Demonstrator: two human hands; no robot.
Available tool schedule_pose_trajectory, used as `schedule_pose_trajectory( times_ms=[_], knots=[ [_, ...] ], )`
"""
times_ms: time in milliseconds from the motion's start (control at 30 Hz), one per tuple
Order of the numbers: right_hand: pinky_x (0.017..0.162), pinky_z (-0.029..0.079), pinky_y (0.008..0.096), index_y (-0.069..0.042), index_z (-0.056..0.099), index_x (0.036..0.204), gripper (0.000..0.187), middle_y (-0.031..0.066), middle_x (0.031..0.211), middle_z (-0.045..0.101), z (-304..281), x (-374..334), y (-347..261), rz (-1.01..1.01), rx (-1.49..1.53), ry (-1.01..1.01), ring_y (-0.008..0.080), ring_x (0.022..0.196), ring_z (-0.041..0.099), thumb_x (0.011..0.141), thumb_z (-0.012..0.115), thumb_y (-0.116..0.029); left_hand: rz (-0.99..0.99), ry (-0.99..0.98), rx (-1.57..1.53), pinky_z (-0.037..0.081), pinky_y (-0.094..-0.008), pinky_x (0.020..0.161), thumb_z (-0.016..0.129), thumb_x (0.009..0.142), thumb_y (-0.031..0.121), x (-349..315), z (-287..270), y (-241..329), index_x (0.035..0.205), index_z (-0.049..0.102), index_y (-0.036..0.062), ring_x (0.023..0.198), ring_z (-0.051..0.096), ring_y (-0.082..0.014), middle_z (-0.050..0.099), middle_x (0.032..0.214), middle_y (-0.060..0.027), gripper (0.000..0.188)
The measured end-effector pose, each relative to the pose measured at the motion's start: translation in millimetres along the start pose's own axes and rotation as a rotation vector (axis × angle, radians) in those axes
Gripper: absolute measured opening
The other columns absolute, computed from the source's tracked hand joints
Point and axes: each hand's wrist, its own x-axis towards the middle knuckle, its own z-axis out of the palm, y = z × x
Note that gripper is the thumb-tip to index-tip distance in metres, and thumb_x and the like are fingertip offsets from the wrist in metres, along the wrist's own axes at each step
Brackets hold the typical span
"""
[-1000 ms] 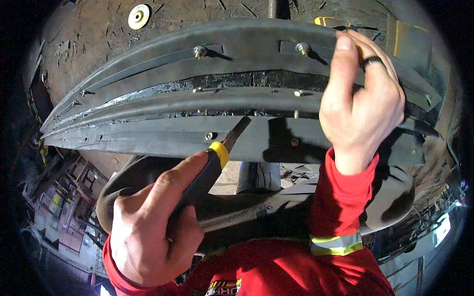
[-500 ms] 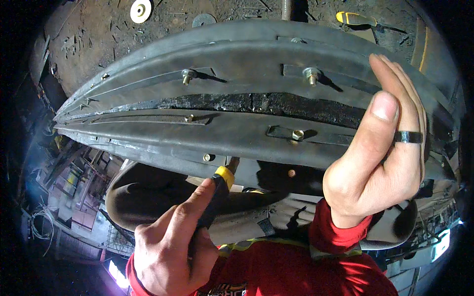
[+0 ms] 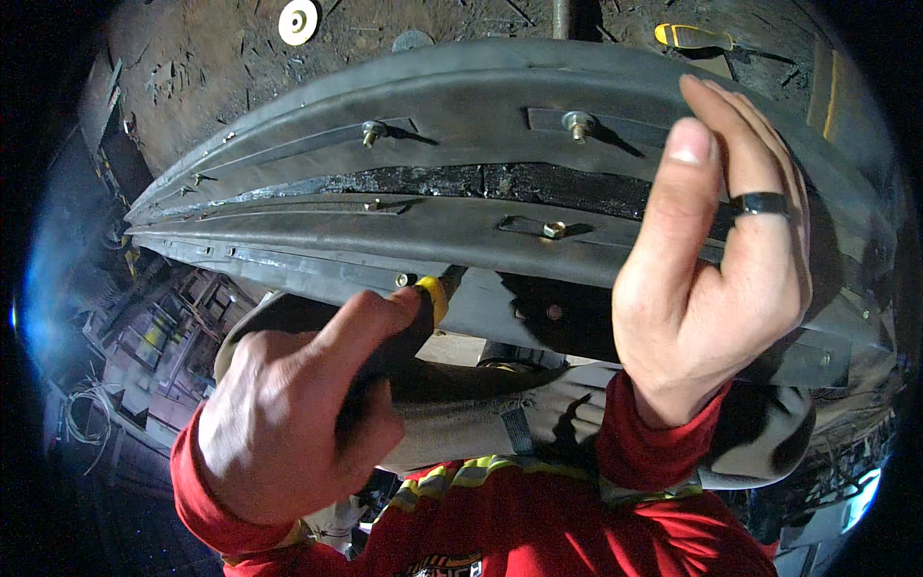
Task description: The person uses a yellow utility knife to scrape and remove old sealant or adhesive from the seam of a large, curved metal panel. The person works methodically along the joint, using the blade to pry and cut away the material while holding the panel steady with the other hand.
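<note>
Across my lap lies a long dark grey, rubber-like piece (image 3: 452, 108), tapering to a point at the left, with a glossy black seam (image 3: 423, 180) along its middle. Bolts stick out of it, among them one in the upper band (image 3: 578, 125) and a brass-coloured one (image 3: 554, 230) in the lower band. My left hand (image 3: 298, 404) is closed round the dark handle of a yellow-collared tool (image 3: 437, 300). Its flat blade touches the piece's lower edge; whether it is a chisel or a scraper cannot be told. My right hand (image 3: 716, 250), ringed in black, rests on the right part, fingers stretched out, thumb apart.
Beyond the piece, on the dirty ground, lie a pale round disc (image 3: 298, 19), a grey disc (image 3: 412, 40) and a yellow-handled tool (image 3: 694, 37). My trousered legs are under the piece. A coil of pale cable (image 3: 87, 413) is at the far left.
My left hand and the tool have shifted up along the lower edge, the forearm swinging out left. My right hand sits slightly further left and higher. The view has shifted slightly.
</note>
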Motion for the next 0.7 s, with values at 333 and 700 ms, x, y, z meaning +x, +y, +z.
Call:
schedule_pose_trajectory(
  times_ms=[333,700],
  knots=[
    [0.081,0.052,0.0364,0.004,0.070,0.099,0.015,0.0180,0.095,0.070,-3.3,1.3,0.5,-0.055,-0.009,0.013,0.0302,0.087,0.068,0.089,0.064,-0.006,-0.005,-0.023,0.066,0.048,-0.0490,0.060,0.061,0.073,0.010,5.4,7.1,-5.7,0.112,0.049,0.0053,0.061,0.061,-0.0407,0.058,0.063,-0.0189,0.041],
    [0.079,0.053,0.0357,-0.001,0.071,0.097,0.014,0.0146,0.093,0.071,0.5,0.1,-2.4,0.064,-0.066,0.054,0.0300,0.086,0.069,0.085,0.068,-0.007,-0.064,-0.089,0.145,0.049,-0.0477,0.065,0.057,0.076,0.007,3.4,6.6,12.1,0.116,0.046,0.0004,0.069,0.064,-0.0418,0.061,0.074,-0.0220,0.043]
  ],
)
